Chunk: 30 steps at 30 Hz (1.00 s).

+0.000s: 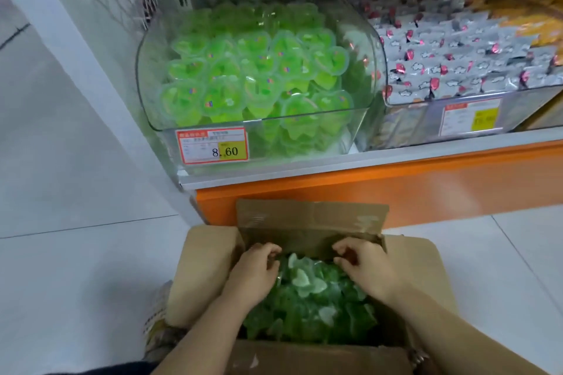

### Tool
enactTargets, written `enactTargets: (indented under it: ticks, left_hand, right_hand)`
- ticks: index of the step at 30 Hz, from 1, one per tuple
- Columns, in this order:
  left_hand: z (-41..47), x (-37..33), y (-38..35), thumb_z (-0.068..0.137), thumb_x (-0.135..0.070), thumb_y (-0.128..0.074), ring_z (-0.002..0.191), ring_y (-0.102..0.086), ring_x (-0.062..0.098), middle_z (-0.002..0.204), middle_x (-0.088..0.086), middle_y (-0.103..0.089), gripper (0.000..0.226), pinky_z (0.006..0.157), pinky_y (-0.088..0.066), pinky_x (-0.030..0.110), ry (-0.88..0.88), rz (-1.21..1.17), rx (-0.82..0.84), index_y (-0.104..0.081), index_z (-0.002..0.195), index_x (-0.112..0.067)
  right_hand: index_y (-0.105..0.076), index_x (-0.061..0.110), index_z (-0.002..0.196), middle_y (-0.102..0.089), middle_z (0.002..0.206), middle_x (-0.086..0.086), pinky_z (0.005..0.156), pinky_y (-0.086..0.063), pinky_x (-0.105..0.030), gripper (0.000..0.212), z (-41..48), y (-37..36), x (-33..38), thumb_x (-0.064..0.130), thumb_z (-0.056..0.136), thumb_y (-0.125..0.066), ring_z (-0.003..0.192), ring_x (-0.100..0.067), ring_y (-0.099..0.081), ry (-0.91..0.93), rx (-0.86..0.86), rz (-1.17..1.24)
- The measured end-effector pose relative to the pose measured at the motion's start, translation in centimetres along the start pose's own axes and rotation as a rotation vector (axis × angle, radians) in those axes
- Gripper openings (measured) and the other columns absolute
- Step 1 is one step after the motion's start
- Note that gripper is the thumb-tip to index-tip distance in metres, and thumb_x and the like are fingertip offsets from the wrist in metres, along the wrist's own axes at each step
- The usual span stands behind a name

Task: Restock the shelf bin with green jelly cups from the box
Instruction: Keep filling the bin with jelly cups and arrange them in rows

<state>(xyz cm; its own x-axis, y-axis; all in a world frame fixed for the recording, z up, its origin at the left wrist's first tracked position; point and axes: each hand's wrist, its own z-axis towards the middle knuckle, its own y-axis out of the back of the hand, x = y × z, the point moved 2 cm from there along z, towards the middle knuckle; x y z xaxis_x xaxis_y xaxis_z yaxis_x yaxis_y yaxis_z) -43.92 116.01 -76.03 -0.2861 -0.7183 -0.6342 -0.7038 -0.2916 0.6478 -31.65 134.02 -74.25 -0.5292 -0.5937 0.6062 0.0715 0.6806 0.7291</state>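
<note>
An open cardboard box (207, 271) stands on the floor below the shelf, filled with green heart-shaped jelly cups (307, 292). Both of my hands are inside it at the far end. My left hand (256, 271) lies palm down with its fingers curled into the pile on the left. My right hand (364, 266) mirrors it on the right, with fingers and thumb curled around cups at the top of the pile. Above, the clear shelf bin (359, 49) holds several green jelly cups (253, 70) stacked nearly to its rim.
A price tag (212, 145) reading 8.60 is stuck on the bin's front. To the right, a second clear bin (457, 100) holds silver wrapped sweets. An orange shelf base (396, 183) runs behind the box's raised flap (310, 216). White floor tiles lie on both sides.
</note>
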Motion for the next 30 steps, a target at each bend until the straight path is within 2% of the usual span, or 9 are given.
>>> enactTargets:
  ticks: [3, 7, 10, 13, 16, 19, 22, 27, 30]
  left_hand:
    - [1.6, 0.9, -2.5, 0.095, -0.027, -0.052, 0.119, -0.048, 0.012, 0.137, -0.005, -0.045, 0.043, 0.093, -0.046, 0.025, 0.07, -0.022, 0.136, -0.041, 0.137, -0.029]
    - [2.7, 1.5, -6.0, 0.09, -0.036, -0.06, 0.13, -0.04, 0.017, 0.151, -0.003, -0.03, 0.072, 0.093, -0.041, 0.024, 0.175, -0.119, 0.375, -0.017, 0.148, -0.034]
    - [3.6, 1.4, -7.8, 0.086, -0.037, -0.065, 0.139, -0.027, 0.021, 0.158, -0.002, -0.011, 0.089, 0.107, -0.035, 0.034, 0.183, -0.084, 0.41, -0.001, 0.149, -0.036]
    - [5.4, 1.0, -9.1, 0.083, -0.043, -0.067, 0.142, -0.02, 0.028, 0.158, 0.006, 0.0, 0.096, 0.108, -0.031, 0.039, 0.241, 0.021, 0.423, 0.002, 0.149, -0.037]
    - [7.4, 1.1, -10.4, 0.078, -0.044, -0.071, 0.128, -0.041, 0.025, 0.155, 0.01, -0.016, 0.097, 0.103, -0.039, 0.039, 0.323, -0.025, 0.489, -0.003, 0.148, -0.042]
    - [8.4, 0.8, -10.6, 0.085, -0.03, -0.067, 0.11, -0.05, 0.019, 0.145, 0.007, -0.037, 0.081, 0.09, -0.043, 0.034, 0.367, -0.086, 0.516, -0.016, 0.147, -0.033]
    - [8.5, 1.0, -10.3, 0.089, -0.022, -0.061, 0.113, -0.05, 0.024, 0.133, 0.006, -0.046, 0.058, 0.101, -0.04, 0.039, 0.356, -0.114, 0.513, -0.032, 0.14, -0.027]
    - [6.2, 1.9, -8.6, 0.087, -0.025, -0.066, 0.102, -0.052, 0.019, 0.12, -0.008, -0.044, 0.047, 0.087, -0.051, 0.039, 0.331, -0.283, 0.539, -0.041, 0.127, -0.032]
    - [5.1, 1.8, -8.3, 0.085, -0.022, -0.068, 0.104, -0.054, 0.021, 0.121, -0.006, -0.04, 0.057, 0.081, -0.056, 0.043, 0.403, -0.45, 0.629, -0.039, 0.13, -0.041]
  right_hand:
    - [-0.056, 0.018, 0.125, -0.059, 0.121, 0.002, 0.096, -0.036, -0.018, 0.04, 1.0, -2.2, -2.2, 0.018, 0.086, -0.065, 0.116, -0.013, -0.053, -0.162, 0.147, 0.105]
    - [-0.047, 0.017, 0.131, -0.053, 0.127, -0.001, 0.102, -0.035, -0.025, 0.05, 1.1, -3.8, -3.9, 0.016, 0.085, -0.066, 0.123, -0.018, -0.047, -0.335, 0.248, 0.262]
    - [-0.044, 0.014, 0.133, -0.055, 0.125, -0.004, 0.104, -0.039, -0.033, 0.058, 0.9, -4.3, -4.3, 0.014, 0.081, -0.07, 0.119, -0.019, -0.05, -0.395, 0.303, 0.317]
    - [-0.044, 0.015, 0.133, -0.058, 0.122, -0.004, 0.102, -0.042, -0.035, 0.06, 0.7, -4.3, -4.5, 0.012, 0.079, -0.071, 0.115, -0.019, -0.053, -0.434, 0.265, 0.367]
    - [-0.038, 0.018, 0.138, -0.052, 0.128, -0.005, 0.103, -0.042, -0.035, 0.065, 0.4, -4.3, -4.5, 0.012, 0.081, -0.069, 0.119, -0.02, -0.05, -0.469, 0.255, 0.384]
    - [-0.036, 0.021, 0.139, -0.05, 0.13, -0.003, 0.1, -0.044, -0.033, 0.067, 0.0, -4.1, -4.4, 0.012, 0.082, -0.068, 0.118, -0.019, -0.05, -0.49, 0.232, 0.43]
    - [-0.035, 0.022, 0.14, -0.049, 0.132, -0.003, 0.098, -0.044, -0.032, 0.067, -0.2, -4.1, -4.6, 0.011, 0.082, -0.067, 0.119, -0.02, -0.049, -0.505, 0.232, 0.45]
    - [-0.035, 0.023, 0.14, -0.048, 0.133, -0.004, 0.095, -0.046, -0.033, 0.071, -0.3, -4.5, -5.7, 0.011, 0.08, -0.07, 0.119, -0.021, -0.049, -0.521, 0.228, 0.397]
    - [-0.039, 0.021, 0.138, -0.052, 0.125, -0.003, 0.095, -0.048, -0.034, 0.07, -0.3, -4.7, -6.4, 0.012, 0.077, -0.073, 0.114, -0.021, -0.052, -0.542, 0.283, 0.381]
